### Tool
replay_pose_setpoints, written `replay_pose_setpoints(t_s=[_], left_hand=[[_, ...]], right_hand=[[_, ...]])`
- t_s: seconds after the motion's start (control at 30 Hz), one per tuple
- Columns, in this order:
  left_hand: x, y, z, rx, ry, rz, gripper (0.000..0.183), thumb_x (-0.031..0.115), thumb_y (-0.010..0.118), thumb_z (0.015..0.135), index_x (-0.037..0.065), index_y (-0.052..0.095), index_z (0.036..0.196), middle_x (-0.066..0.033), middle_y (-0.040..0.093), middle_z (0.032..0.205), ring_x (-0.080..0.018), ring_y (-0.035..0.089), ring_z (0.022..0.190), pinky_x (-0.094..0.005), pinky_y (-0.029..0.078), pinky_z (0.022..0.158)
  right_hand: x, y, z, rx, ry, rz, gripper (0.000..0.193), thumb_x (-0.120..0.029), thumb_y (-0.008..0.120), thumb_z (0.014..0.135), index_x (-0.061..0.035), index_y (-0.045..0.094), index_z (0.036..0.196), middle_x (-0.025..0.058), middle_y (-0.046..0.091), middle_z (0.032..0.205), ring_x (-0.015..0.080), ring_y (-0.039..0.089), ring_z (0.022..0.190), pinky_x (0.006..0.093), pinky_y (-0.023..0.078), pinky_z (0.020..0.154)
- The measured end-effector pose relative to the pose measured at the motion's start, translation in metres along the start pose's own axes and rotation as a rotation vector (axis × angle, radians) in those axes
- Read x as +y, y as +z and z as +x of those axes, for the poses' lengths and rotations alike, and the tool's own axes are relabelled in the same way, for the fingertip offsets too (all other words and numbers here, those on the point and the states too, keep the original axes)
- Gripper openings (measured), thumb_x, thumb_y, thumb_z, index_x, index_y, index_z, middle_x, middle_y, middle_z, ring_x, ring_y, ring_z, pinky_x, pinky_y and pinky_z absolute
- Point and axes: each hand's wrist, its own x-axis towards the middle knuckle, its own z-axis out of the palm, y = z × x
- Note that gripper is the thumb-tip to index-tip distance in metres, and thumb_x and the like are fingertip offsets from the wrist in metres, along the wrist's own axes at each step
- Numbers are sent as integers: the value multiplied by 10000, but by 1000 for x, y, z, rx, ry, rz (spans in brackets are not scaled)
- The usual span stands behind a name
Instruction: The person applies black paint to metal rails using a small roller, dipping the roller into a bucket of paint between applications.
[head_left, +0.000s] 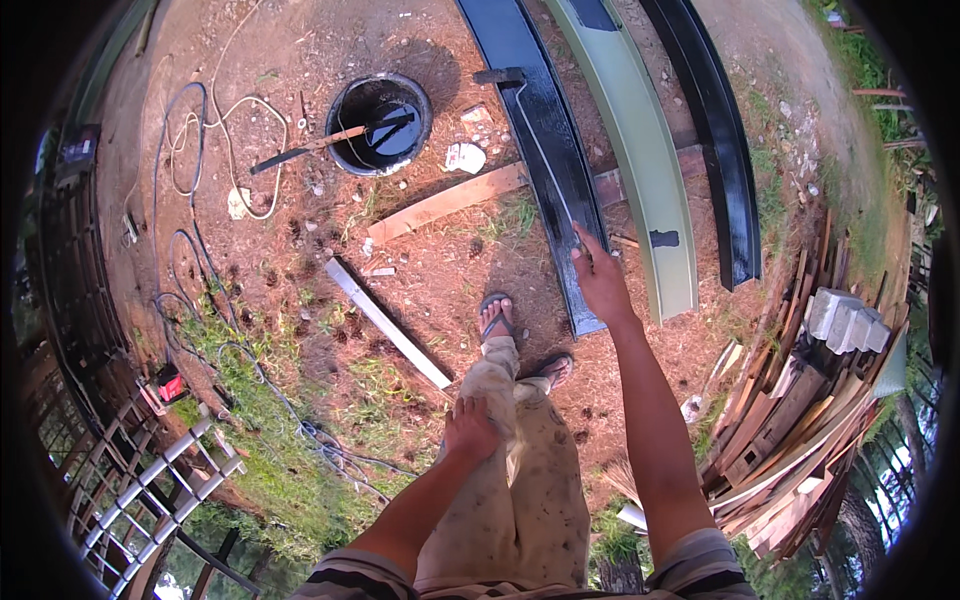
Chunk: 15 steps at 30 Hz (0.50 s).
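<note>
My right hand is closed round the handle of a paint roller. Its dark roller head lies against the left edge of a metal channel beam, whose upper face is coated in wet-looking black. Beside that beam, to the right, lies a pale green channel beam with a dark patch near its close end and another at the far part. My left hand rests on my trouser leg near the knee, fingers laid out and holding nothing. A black bucket with dark liquid stands left of the beams.
Another black beam lies furthest right. A stick spans the bucket. Reddish planks run under the beams. A pale metal strip lies left of my feet. Hoses, a ladder, stacked lumber and grey blocks surround me.
</note>
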Motion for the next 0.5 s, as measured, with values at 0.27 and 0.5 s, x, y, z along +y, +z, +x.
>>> replay_pose_setpoints(t_s=[0.27, 0.5], left_hand=[[-1, -10, 0, -72, -10, -30, 763, 412, 621, 953, 64, 415, 1599, -190, 425, 1655, -359, 334, 1579, -583, 279, 1266], [-19, -2, 0, -50, -40, -75, 771, 435, 622, 953, 65, 423, 1600, -186, 412, 1668, -352, 333, 1582, -579, 273, 1273]], right_hand=[[58, -15, -216, -171, 229, 26, 519, -239, 528, 1118, -212, 455, 1630, 118, 662, 830, 197, 589, 622, 377, 514, 640], [21, 14, -128, -112, 112, 3, 498, -245, 519, 1133, -191, 468, 1626, 58, 511, 715, 122, 460, 620, 326, 436, 607]])
